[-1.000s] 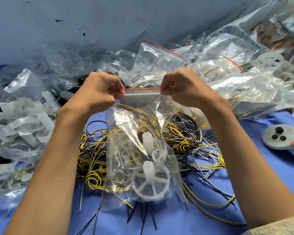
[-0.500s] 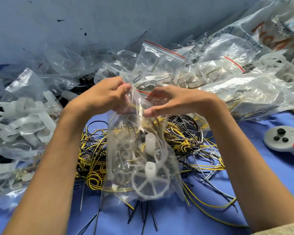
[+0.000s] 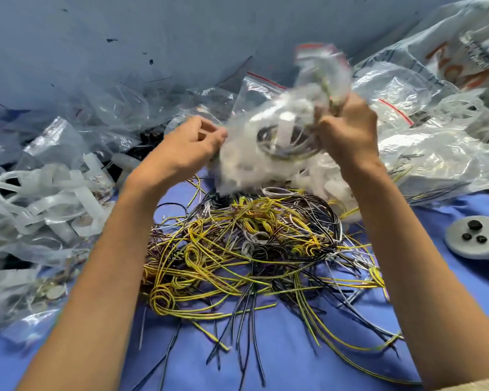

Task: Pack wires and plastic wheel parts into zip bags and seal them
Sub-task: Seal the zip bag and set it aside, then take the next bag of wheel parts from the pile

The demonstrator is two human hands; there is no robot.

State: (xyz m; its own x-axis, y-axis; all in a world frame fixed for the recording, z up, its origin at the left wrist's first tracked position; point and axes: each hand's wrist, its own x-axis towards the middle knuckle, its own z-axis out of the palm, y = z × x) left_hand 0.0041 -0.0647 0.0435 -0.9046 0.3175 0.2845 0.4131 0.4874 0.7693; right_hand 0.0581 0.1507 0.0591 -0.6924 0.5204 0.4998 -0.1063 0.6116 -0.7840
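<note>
A filled zip bag point(image 3: 277, 136), blurred by motion, hangs in the air above the wire pile with a white wheel part and wires inside. My right hand point(image 3: 347, 128) grips its upper part, the red-striped top sticking up above the fist. My left hand point(image 3: 189, 145) is at the bag's left side with loosely curled fingers; whether it holds the plastic I cannot tell. A tangle of yellow, black and white wires point(image 3: 251, 249) lies on the blue cloth point(image 3: 294, 356) below.
White plastic wheel parts point(image 3: 40, 193) and empty bags are heaped at the left. Filled zip bags point(image 3: 435, 153) pile up at the right and back. A grey controller point(image 3: 474, 238) lies at the right edge. A blue wall stands behind.
The bag was held by its zip strip and hung upright. It has been swung up and to the right in my right hand, off the wire pile. My left hand has eased off the strip.
</note>
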